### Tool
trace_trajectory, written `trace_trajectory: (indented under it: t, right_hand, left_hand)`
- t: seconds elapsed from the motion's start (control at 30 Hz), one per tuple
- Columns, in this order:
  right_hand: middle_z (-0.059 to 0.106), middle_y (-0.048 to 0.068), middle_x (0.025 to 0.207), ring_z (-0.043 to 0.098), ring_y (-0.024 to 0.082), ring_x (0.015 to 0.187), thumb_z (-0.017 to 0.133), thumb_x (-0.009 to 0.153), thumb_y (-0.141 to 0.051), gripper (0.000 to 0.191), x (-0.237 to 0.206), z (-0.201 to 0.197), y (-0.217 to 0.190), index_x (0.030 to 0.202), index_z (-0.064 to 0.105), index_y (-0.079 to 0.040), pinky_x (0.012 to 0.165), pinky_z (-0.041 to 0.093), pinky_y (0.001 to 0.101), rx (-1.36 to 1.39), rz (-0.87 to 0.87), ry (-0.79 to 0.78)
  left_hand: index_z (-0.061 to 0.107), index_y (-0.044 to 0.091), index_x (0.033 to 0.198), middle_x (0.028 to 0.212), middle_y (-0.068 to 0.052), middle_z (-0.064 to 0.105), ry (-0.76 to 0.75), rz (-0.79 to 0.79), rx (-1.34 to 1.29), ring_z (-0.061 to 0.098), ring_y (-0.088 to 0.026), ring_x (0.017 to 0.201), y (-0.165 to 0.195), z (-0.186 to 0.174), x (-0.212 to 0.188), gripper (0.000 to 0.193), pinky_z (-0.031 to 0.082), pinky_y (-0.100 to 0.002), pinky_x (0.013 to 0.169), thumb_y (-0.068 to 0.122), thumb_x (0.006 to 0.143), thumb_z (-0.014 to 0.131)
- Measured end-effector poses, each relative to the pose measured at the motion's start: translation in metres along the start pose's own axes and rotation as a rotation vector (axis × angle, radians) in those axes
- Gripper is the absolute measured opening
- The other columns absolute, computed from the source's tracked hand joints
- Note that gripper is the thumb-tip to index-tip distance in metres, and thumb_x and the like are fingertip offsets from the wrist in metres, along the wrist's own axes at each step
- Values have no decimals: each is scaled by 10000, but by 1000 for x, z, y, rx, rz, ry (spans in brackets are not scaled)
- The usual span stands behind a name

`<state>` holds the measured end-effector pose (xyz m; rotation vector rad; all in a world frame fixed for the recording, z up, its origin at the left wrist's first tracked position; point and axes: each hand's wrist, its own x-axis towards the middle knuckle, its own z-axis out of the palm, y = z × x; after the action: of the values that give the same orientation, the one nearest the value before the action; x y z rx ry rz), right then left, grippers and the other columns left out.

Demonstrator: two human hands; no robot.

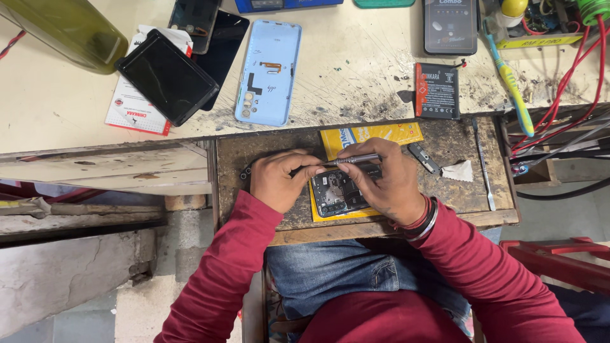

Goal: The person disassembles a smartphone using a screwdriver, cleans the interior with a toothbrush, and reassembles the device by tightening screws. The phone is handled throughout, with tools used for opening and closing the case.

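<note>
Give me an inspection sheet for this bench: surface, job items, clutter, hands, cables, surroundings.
Surface: worn wooden board below a scratched, stained pale bench top.
Job's things: opened phone on a yellow sheet; slim metal screwdriver lying across it.
Clutter: light blue back cover, black phones, battery, toothbrush, metal pry tool, small bracket.
Grippers: left hand steadies the screwdriver's tip end; right hand grips its shaft.
Cables: red wires at right edge.
Surroundings: olive bottle, red frame, concrete floor.
</note>
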<state>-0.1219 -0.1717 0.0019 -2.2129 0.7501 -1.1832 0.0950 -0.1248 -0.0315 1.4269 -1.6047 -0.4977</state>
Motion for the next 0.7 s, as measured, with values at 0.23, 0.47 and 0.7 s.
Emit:
trace_trajectory:
  t: [0.23,0.47,0.7]
  right_hand:
    - [762,151,1038,786,210,963,793,950,-25,445,0,1,-1,1197,423,-1,807,623,301,-31,-9,9]
    - [737,173,1068,770,233,976,780,992,19,489,-2,-10,-2,1274,381,-7,854,607,293,-46,1,-9]
    - [594,231,1140,751,234,1003,759,1083,18,683,-21,-34,0,1457,203,-113,899,644,297,89,79,0]
  left_hand:
    - [816,124,960,1003,-137,786,-30,-24,28,783,-270,908,2,0,1,228,615,-354,778,285,802,854]
    - [776,122,1093,1136,-114,778,-68,-26,14,766,-277,1007,2,-4,1,420,607,-354,852,373,769,865]
    - [782,153,1151,1244,-128,739,-120,27,56,730,-266,1131,-2,-4,0,484,590,-378,928,453,777,847]
